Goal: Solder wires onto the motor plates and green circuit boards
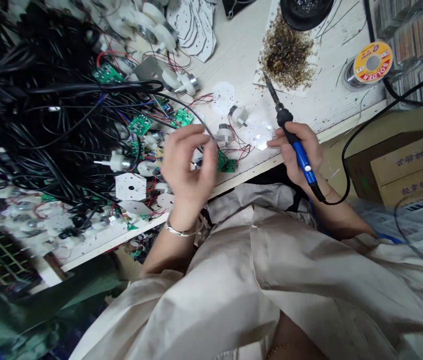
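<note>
Your left hand (186,172) sits just left of the small green circuit board (228,163), its fingers (196,132) curled in and gathered toward the thumb, close to a thin black wire (192,117); the hand hides the fingertips, so you cannot tell whether that wire is actually pinched. The board looks light and fragile, and its thin red leads (243,147) look soft and easily tugged, so it seems best taken by its edges, not by the leads. Just beyond the board lies a small motor with a white plastic housing (224,134), which looks light but stiff enough to hold by its body. Your right hand (301,150), to the right of the board, wraps the blue handle of a soldering iron (297,145), its fingers pressed together around the grip and the index finger reaching to the edge of a white perforated plate (258,131), while the iron's bare metal tip (269,90) points away from you, well beyond the board
</note>
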A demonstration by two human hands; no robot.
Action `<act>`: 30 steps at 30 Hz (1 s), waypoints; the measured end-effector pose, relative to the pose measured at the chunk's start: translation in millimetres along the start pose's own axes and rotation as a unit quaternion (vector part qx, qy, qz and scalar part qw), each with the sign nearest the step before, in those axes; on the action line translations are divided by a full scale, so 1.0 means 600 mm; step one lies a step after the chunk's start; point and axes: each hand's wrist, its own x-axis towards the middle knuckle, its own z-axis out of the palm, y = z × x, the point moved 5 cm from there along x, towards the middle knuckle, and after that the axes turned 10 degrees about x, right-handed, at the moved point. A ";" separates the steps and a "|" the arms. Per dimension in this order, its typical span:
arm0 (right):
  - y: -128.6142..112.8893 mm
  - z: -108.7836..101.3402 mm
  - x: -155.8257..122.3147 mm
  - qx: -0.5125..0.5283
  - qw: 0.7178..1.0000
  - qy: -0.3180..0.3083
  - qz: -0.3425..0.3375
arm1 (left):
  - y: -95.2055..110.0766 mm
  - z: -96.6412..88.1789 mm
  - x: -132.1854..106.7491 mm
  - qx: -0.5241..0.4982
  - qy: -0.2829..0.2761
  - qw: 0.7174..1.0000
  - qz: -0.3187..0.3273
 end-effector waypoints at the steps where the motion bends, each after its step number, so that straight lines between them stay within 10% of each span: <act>1: 0.001 0.001 0.001 -0.011 1.000 -0.008 -0.010 | -0.015 -0.017 0.004 0.009 0.005 1.000 -0.021; 7: -0.009 0.000 0.007 -0.011 0.997 -0.017 -0.080 | -0.060 -0.016 -0.018 0.117 -0.194 0.970 -0.083; 12: -0.016 0.002 0.010 -0.071 0.992 -0.022 -0.100 | -0.054 0.026 -0.028 0.173 -0.233 0.954 -0.077; 20: -0.004 0.005 0.005 -0.063 0.990 -0.031 -0.122 | -0.044 0.022 -0.002 -0.098 -0.114 0.987 -0.050; 30: -0.003 0.008 0.004 -0.096 0.989 -0.040 -0.103 | -0.017 0.102 0.032 -0.348 -0.094 0.895 -0.263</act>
